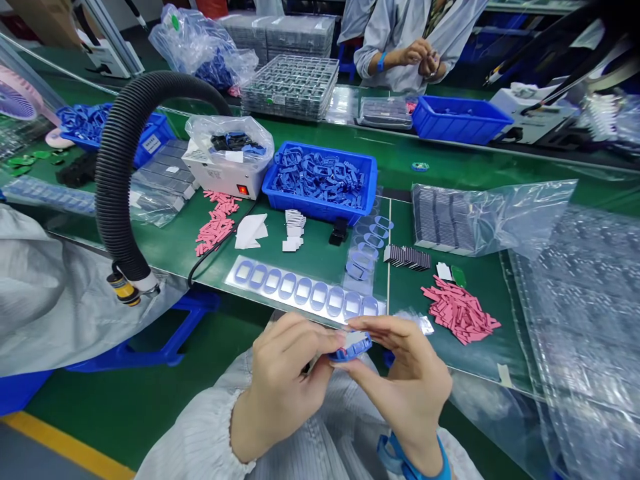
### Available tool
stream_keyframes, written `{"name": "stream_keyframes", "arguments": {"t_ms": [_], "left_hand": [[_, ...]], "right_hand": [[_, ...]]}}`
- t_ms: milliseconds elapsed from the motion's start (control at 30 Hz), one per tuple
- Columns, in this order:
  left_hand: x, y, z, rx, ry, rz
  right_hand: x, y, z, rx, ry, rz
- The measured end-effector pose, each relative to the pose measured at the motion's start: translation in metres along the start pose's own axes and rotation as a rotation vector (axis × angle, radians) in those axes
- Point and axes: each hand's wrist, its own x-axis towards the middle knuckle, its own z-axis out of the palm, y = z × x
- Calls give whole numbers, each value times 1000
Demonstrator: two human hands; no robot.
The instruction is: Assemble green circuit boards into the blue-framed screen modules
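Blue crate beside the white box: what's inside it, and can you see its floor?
The blue crate is heaped with blue oval frames; they cover its floor, so anything lying beneath them cannot be seen.

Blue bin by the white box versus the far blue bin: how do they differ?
The near blue bin is heaped with blue oval frames, beside a white box; the far blue bin looks nearly empty, near a co-worker. Both are open blue plastic crates.
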Motion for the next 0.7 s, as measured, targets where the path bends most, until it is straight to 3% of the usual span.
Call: {"name": "stream_keyframes", "arguments": {"t_ms": [167, 300, 500, 700], "left_hand": [[-3, -1, -1, -93, 32, -44], [-8, -1, 1, -174, 41, -122], [-12, -2, 3, -302, 36, -192], [-10, -4, -5, -347, -69, -293]], "right_hand": [[4, 0, -5, 161, -83, 128], [9, 4, -11, 350, -229, 157], [12, 11, -20, 378, -325, 51], [16, 10, -20, 264, -367, -42]]}}
